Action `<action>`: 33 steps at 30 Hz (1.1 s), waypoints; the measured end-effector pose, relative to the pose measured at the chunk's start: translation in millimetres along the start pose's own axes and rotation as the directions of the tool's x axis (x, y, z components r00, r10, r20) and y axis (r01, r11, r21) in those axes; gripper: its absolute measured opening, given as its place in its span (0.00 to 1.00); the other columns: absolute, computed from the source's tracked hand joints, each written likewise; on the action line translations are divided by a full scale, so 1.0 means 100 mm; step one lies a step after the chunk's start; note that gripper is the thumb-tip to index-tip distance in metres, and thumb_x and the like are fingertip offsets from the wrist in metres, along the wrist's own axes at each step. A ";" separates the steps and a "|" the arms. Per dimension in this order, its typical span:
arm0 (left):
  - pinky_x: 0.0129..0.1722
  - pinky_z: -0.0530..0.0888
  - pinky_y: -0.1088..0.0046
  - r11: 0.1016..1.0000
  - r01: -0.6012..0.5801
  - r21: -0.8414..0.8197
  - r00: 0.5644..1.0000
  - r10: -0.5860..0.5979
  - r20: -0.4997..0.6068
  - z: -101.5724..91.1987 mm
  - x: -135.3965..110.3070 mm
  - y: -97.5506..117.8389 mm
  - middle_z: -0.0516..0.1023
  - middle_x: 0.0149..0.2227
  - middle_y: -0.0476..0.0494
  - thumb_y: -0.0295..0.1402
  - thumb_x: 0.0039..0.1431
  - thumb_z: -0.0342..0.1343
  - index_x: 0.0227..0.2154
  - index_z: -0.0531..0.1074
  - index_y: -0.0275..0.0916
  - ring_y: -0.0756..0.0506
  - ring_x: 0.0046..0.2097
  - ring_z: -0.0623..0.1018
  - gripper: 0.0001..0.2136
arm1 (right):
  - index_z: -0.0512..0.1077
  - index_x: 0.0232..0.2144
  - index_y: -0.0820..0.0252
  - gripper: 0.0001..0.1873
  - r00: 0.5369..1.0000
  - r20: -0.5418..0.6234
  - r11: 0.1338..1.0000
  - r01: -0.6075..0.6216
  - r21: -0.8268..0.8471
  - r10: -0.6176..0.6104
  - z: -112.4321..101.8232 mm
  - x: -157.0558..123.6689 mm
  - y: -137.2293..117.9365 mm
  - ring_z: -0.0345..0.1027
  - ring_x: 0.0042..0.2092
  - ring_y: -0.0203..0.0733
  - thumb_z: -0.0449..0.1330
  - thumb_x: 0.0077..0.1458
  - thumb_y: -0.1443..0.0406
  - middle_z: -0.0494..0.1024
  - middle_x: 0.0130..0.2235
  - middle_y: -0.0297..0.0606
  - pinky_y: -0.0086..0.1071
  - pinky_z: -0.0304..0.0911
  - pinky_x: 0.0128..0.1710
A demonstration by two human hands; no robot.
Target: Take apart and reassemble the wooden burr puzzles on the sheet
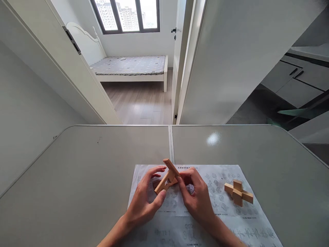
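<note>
My right hand (196, 193) pinches several notched wooden puzzle pieces (162, 182) between thumb and fingers, above a printed sheet. One wooden bar (171, 167) slants up across the top of the group, with a small dark mark near its upper end. On the other side, my left hand (146, 197) curves around the lower left end of the pieces. Its thumb is against the front and its index finger is raised, while other fingertips are partly hidden behind the wood. How the pieces interlock is partly covered by my fingers.
An assembled wooden cross-shaped puzzle (238, 193) lies on the right of the printed instruction sheet (218, 223). Both are on a grey table (84, 178) with a seam down its middle. Beyond the table, a doorway shows a bed (131, 65) under a window.
</note>
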State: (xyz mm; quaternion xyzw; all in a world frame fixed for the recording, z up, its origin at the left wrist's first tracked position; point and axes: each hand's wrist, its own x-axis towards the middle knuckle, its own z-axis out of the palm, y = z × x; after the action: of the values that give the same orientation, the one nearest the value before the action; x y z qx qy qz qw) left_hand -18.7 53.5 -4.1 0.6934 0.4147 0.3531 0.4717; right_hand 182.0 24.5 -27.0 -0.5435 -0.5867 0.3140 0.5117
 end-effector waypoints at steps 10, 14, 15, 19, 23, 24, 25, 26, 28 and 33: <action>0.43 0.75 0.61 0.982 -0.101 0.161 0.994 0.093 0.054 -0.01 0.04 0.11 0.76 0.38 0.40 0.38 0.73 0.48 0.30 0.73 0.41 0.40 0.43 0.74 0.16 | 0.73 0.43 0.53 0.07 0.988 -0.032 0.977 0.142 -0.159 -0.149 0.03 -0.05 0.01 0.73 0.31 0.39 0.55 0.70 0.68 0.72 0.35 0.36 0.31 0.71 0.29; 0.44 0.76 0.59 0.979 -0.131 0.155 0.988 0.117 0.097 -0.01 0.02 0.14 0.76 0.37 0.39 0.38 0.72 0.48 0.27 0.72 0.41 0.40 0.42 0.75 0.17 | 0.73 0.42 0.54 0.06 0.989 -0.084 0.977 0.107 -0.185 -0.124 0.03 -0.04 0.02 0.73 0.31 0.40 0.56 0.70 0.66 0.72 0.35 0.36 0.32 0.71 0.29; 0.44 0.76 0.59 0.977 -0.150 0.155 0.984 0.131 0.124 -0.01 0.01 0.15 0.76 0.37 0.39 0.37 0.72 0.49 0.26 0.72 0.41 0.39 0.42 0.75 0.17 | 0.73 0.42 0.54 0.06 0.989 -0.105 0.981 0.084 -0.172 -0.103 0.02 -0.03 0.03 0.73 0.32 0.40 0.56 0.70 0.64 0.73 0.35 0.36 0.32 0.72 0.30; 0.44 0.76 0.59 0.965 -0.191 0.180 0.975 0.165 0.150 0.01 -0.01 0.14 0.76 0.37 0.38 0.37 0.72 0.50 0.27 0.72 0.41 0.39 0.42 0.75 0.16 | 0.74 0.41 0.54 0.09 0.988 -0.152 0.997 -0.050 -0.058 0.041 0.00 0.03 0.04 0.74 0.35 0.43 0.57 0.71 0.59 0.77 0.38 0.39 0.34 0.74 0.34; 0.43 0.75 0.64 0.966 -0.114 0.231 0.987 0.137 -0.087 0.00 0.00 0.07 0.75 0.38 0.40 0.39 0.76 0.45 0.28 0.69 0.41 0.42 0.41 0.75 0.18 | 0.76 0.42 0.55 0.12 0.982 -0.151 0.993 -0.120 -0.010 0.117 -0.03 0.07 0.03 0.75 0.38 0.44 0.57 0.72 0.56 0.79 0.41 0.40 0.35 0.73 0.36; 0.43 0.75 0.65 0.968 -0.080 0.238 0.981 0.118 -0.152 0.00 0.00 0.05 0.75 0.38 0.41 0.39 0.76 0.44 0.29 0.68 0.41 0.42 0.41 0.75 0.18 | 0.76 0.43 0.55 0.12 0.982 -0.147 0.992 -0.124 -0.011 0.121 -0.03 0.07 0.03 0.75 0.39 0.44 0.56 0.72 0.56 0.79 0.42 0.40 0.35 0.73 0.38; 0.43 0.74 0.65 0.971 -0.043 0.237 0.973 0.095 -0.210 -0.01 0.01 0.04 0.74 0.39 0.41 0.40 0.76 0.44 0.29 0.69 0.41 0.43 0.41 0.76 0.19 | 0.76 0.43 0.55 0.13 0.981 -0.146 0.992 -0.127 -0.012 0.124 -0.03 0.07 0.03 0.75 0.39 0.44 0.56 0.72 0.56 0.79 0.42 0.40 0.35 0.73 0.39; 0.43 0.74 0.66 0.973 -0.004 0.231 0.963 0.066 -0.260 -0.01 0.01 0.03 0.74 0.41 0.42 0.41 0.77 0.43 0.30 0.69 0.41 0.43 0.41 0.76 0.19 | 0.77 0.43 0.55 0.13 0.981 -0.149 0.991 -0.130 -0.013 0.127 -0.03 0.08 0.03 0.74 0.40 0.44 0.55 0.72 0.56 0.79 0.43 0.40 0.36 0.73 0.40; 0.43 0.74 0.67 0.974 0.065 0.216 0.943 0.012 -0.333 -0.01 0.03 0.01 0.74 0.43 0.42 0.43 0.77 0.42 0.31 0.70 0.41 0.43 0.41 0.76 0.20 | 0.77 0.44 0.54 0.13 0.979 -0.158 0.991 -0.131 -0.014 0.127 -0.04 0.08 0.03 0.74 0.40 0.45 0.54 0.73 0.56 0.78 0.43 0.40 0.36 0.72 0.40; 0.48 0.74 0.63 0.943 0.138 0.303 0.929 -0.017 -0.370 0.01 0.07 -0.05 0.75 0.46 0.41 0.44 0.76 0.43 0.34 0.73 0.42 0.40 0.48 0.74 0.19 | 0.77 0.41 0.53 0.13 0.993 -0.084 0.997 -0.078 -0.007 0.078 -0.04 0.07 0.04 0.73 0.41 0.45 0.54 0.73 0.59 0.77 0.40 0.39 0.35 0.70 0.39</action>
State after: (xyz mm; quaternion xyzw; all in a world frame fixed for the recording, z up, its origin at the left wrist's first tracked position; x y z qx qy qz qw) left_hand -16.1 60.9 -8.3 0.6672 0.5742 0.3828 0.2804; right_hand 188.0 31.5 -27.5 -0.5813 -0.5446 0.3076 0.5205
